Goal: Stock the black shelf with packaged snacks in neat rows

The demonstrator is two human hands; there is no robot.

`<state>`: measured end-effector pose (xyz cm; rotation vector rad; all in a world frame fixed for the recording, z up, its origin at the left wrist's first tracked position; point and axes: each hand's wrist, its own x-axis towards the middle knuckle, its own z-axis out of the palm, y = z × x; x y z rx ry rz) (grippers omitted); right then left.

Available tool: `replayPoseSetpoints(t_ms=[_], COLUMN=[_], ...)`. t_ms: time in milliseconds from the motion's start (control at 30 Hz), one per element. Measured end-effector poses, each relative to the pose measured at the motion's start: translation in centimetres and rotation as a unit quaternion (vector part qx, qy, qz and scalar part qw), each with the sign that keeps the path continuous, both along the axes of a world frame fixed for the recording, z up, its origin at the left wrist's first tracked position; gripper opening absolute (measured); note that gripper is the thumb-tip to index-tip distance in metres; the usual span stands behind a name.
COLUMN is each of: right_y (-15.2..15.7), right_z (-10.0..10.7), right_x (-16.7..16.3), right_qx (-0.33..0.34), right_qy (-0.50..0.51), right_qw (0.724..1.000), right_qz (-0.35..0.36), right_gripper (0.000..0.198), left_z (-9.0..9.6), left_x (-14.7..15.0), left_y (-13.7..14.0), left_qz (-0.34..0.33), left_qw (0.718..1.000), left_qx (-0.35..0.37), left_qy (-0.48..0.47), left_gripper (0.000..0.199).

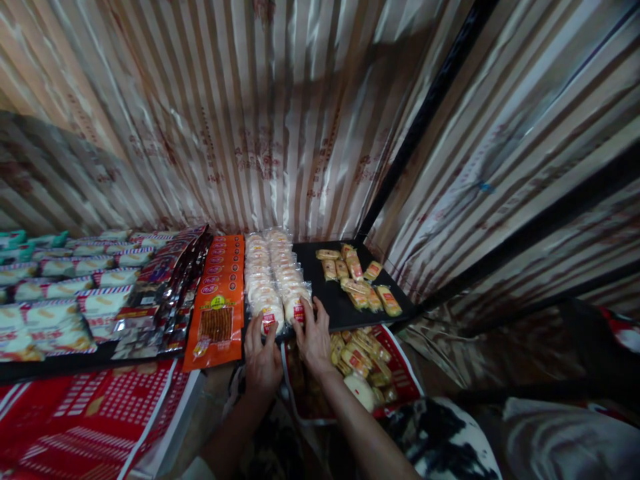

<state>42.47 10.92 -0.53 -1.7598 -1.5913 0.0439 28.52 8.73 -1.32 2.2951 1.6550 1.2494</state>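
Two rows of round, pale packaged cakes (273,267) stand side by side on the black shelf, each in clear wrap. My left hand (263,359) rests its spread fingertips on the front cake of the left row (270,316), which carries a red label. With fingers apart, my right hand (315,339) touches the front cake of the right row (295,311), also red-labelled. Neither hand is wrapped round a cake. Left of the rows lies an orange snack packet (216,320).
Small wrapped yellow bars (356,287) lie on the shelf's right part. Below, a red basket (407,360) holds more bars and a round white cake (359,392). Dark packets (167,287) and white bags (50,327) fill the left. Another red basket (95,420) sits lower left; striped sheeting (280,133) hangs behind.
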Motion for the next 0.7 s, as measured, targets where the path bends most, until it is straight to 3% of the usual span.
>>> replayPoseSetpoints(t_ms=[433, 600, 700], right_y=[-0.6, -2.7, -5.1], right_z=[0.2, -0.1, -1.1], right_x=[-0.3, 1.1, 3.2], right_qx=[-0.016, 0.007, 0.012], right_qy=[0.001, -0.006, -0.001], right_qw=[1.000, 1.000, 0.999], right_qz=[0.010, 0.007, -0.037], right_gripper=[0.049, 0.044, 0.042], left_z=[-0.4, -0.3, 0.0], left_x=[-0.6, -1.2, -1.2], left_y=[0.2, -0.4, -0.9], left_qz=[-0.026, -0.046, -0.040], left_qw=[0.999, 0.997, 0.996], left_qx=[-0.012, -0.028, -0.032], left_qy=[0.021, 0.059, 0.073], left_gripper=[0.045, 0.054, 0.056])
